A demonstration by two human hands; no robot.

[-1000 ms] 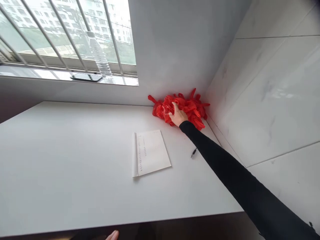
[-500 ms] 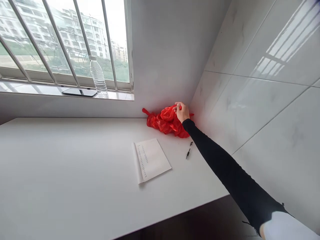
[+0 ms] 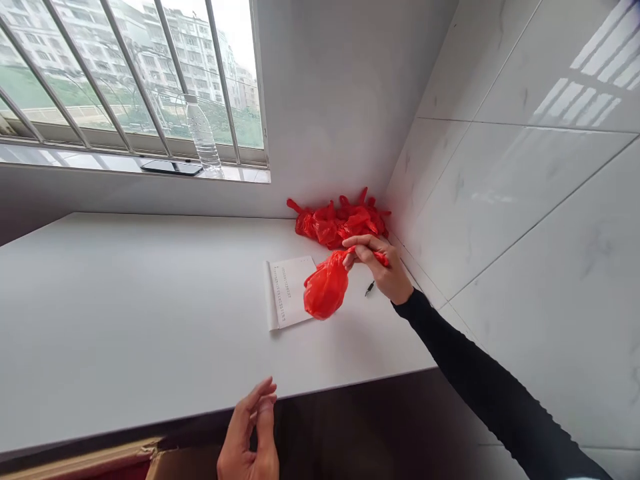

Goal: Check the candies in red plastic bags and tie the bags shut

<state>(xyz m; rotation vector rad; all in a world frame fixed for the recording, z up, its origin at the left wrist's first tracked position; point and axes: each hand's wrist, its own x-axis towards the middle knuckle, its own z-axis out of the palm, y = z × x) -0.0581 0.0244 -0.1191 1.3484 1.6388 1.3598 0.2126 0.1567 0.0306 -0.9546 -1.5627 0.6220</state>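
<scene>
A knotted red plastic bag (image 3: 326,288) hangs from my right hand (image 3: 387,267), whose fingers pinch its twisted neck. The bag is rounded at the bottom; its contents do not show. It hovers over the table and hides the right part of a notepad (image 3: 285,293) with rows of small marks. Low in the view, my left hand (image 3: 253,433) is held with fingers extended and thumb apart, nothing in it, by the table's front edge. Several more red plastic bags (image 3: 330,223) are heaped against the wall in the back corner.
A black pen (image 3: 369,289) lies on the white table (image 3: 150,320), partly hidden behind my right hand. On the windowsill stand a clear bottle (image 3: 204,137) and, lying flat, a dark phone (image 3: 171,167). An open cardboard box (image 3: 170,463) is below the table edge. A tiled wall (image 3: 525,220) bounds the right side.
My right hand has lifted one red bag off the heap and brought it nearer, over the notepad. My left hand has come into view at the bottom. The view has shifted slightly.
</scene>
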